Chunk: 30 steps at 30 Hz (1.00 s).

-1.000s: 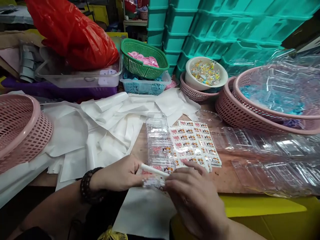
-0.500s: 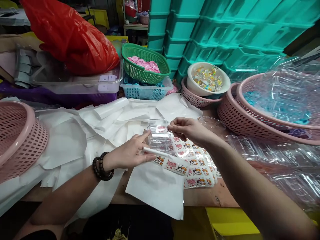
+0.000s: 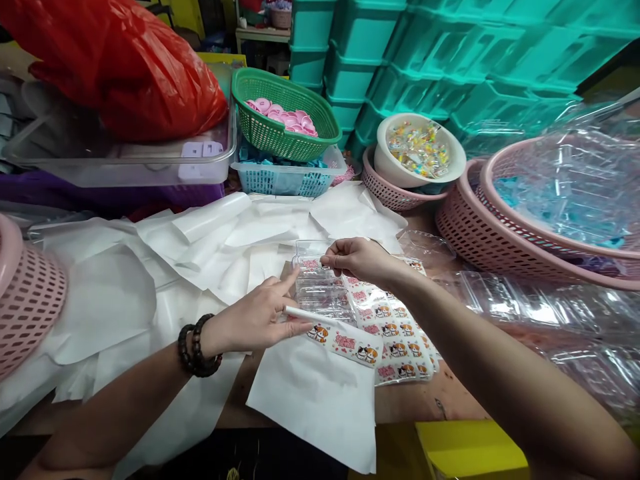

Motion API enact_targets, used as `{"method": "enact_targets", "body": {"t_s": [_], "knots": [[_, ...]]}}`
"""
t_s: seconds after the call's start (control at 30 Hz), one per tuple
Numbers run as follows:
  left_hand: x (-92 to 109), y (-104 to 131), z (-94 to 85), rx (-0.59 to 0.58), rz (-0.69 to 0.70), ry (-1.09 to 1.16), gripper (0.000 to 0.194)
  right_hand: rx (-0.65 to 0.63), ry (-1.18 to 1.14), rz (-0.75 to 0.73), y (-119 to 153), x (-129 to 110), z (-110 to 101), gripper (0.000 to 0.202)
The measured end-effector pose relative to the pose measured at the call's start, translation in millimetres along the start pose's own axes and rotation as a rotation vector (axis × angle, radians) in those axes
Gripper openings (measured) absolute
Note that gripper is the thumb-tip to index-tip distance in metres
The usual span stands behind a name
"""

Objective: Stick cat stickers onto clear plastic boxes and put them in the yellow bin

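Observation:
My left hand (image 3: 257, 317) is closed on a sticker sheet (image 3: 345, 341) with cartoon cats and dogs, its edge curled between thumb and fingers. The index finger reaches forward and touches the left edge of a clear plastic tray (image 3: 325, 293). Above the tray's far part, my right hand (image 3: 353, 257) pinches the right end of a small printed sticker (image 3: 311, 265). Whether the whole sticker lies against the plastic I cannot tell. More sticker sheets (image 3: 400, 330) lie under and right of the tray. A white backing sheet (image 3: 315, 393) hangs over the table's front edge.
White paper sheets (image 3: 110, 293) cover the left of the table. Clear plastic trays (image 3: 510, 303) lie at the right, before pink baskets (image 3: 480, 233). Behind stand a green basket (image 3: 320, 123) of pink pieces, a white bowl (image 3: 453, 167) of small packets and stacked teal bins (image 3: 360, 67).
My right hand has moved slightly left across the tray, and the sticker's printed face now shows near the tray's far left. My left hand keeps its hold on the sheet. The view has shifted a little.

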<state>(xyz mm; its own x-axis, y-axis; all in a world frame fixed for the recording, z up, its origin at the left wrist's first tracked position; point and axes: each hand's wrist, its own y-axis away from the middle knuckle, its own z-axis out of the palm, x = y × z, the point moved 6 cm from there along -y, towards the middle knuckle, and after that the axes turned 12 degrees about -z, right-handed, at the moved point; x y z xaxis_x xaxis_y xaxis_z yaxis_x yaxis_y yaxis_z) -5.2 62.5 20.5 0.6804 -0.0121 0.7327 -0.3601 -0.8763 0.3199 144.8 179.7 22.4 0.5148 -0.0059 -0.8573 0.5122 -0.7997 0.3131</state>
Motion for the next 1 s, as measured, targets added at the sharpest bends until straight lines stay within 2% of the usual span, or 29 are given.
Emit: {"method": "enact_targets", "body": {"t_s": [0.3,0.53,0.73,0.87,1.0], "knots": [[5,2,-1.9,0.041,0.047,-0.033,0.03,0.005,0.022,-0.011,1,-5,-2,0.028],[4,2,-2.5,0.07,0.064,-0.064,0.031,-0.038,0.055,-0.027,-5,-3,-3,0.034],[6,3,-2.7,0.071,0.08,-0.058,0.029,-0.044,0.142,-0.022,-8,-3,-4,0.029],[10,3,-3.4,0.096,0.069,-0.105,0.027,-0.013,0.27,-0.013,-3,-15,-4,0.028],[8,-1,-2.4,0.078,0.053,-0.145,0.03,0.003,0.534,-0.029,1,-23,-1,0.024]]}}
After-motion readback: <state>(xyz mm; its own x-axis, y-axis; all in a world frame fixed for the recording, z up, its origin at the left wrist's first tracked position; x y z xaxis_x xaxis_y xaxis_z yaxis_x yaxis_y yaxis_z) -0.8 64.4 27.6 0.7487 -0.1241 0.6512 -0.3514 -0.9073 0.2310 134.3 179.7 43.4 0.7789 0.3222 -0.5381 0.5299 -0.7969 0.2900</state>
